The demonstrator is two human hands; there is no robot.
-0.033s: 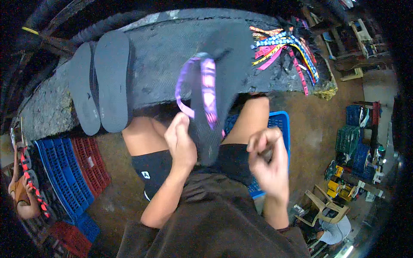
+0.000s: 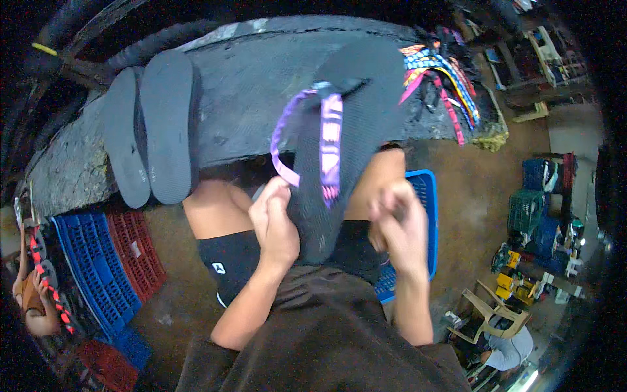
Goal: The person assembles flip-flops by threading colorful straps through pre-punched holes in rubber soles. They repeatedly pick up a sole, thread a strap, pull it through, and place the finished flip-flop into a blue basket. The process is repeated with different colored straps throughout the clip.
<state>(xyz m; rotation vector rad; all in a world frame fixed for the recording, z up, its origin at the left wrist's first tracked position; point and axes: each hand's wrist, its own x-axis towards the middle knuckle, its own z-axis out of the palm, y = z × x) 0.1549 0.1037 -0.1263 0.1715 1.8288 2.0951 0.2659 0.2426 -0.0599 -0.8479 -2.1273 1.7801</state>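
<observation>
A dark grey flip-flop sole (image 2: 310,228) extends from the front of my body out over the work surface. A purple patterned strap (image 2: 332,140) rises from it in a loop. My left hand (image 2: 275,225) is closed on the sole's left edge, with its thumb near the strap's lower left end. To the right of the sole, apart from it, my right hand (image 2: 400,225) hangs with curled fingers. Motion smears its fingertips, and anything small between them cannot be made out.
Two grey soles (image 2: 171,127) lie side by side on the dark work surface (image 2: 241,98). Colourful straps (image 2: 444,81) are heaped at the right. A blue basket (image 2: 429,222) stands by my right leg. Blue crates (image 2: 98,255) and red crates (image 2: 136,251) stand on the left. Other people work at both sides.
The sole and its strap have shifted slightly right and now cover part of the strap heap. My right hand has moved a little left and up, closer to the sole.
</observation>
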